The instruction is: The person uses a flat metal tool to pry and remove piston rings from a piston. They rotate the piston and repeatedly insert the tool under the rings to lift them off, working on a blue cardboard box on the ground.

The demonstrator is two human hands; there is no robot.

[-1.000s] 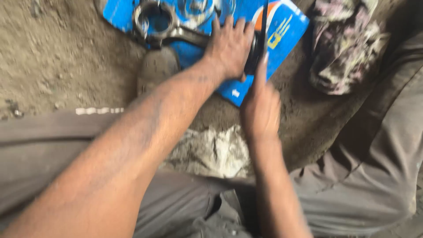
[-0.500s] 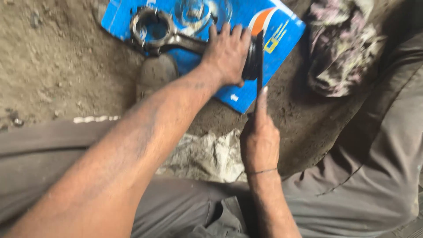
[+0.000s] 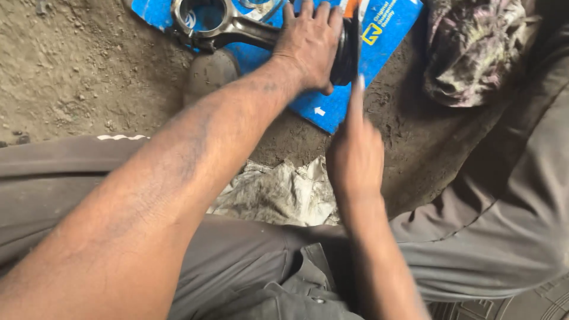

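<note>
My left hand (image 3: 311, 41) reaches forward and presses down on a dark round piston (image 3: 348, 59) that lies on a flattened blue cardboard box (image 3: 391, 35). A metal connecting rod (image 3: 234, 26) runs left from the piston and ends in a ring. My right hand (image 3: 355, 157) is closer to me, just below the piston. It is closed around a thin dark tool (image 3: 358, 89) that points up at the piston's side. The tool is blurred and mostly hidden by my fingers.
The box lies on bare dirt ground (image 3: 77, 71). A grey stone (image 3: 207, 74) sits under the box's near edge. A stained patterned rag (image 3: 474, 47) lies at the top right. A crumpled dirty cloth (image 3: 278, 192) rests between my grey-trousered legs (image 3: 504, 225).
My right hand drew back toward me, then pushed forward again toward the piston with the tool. My left hand stayed on the piston.
</note>
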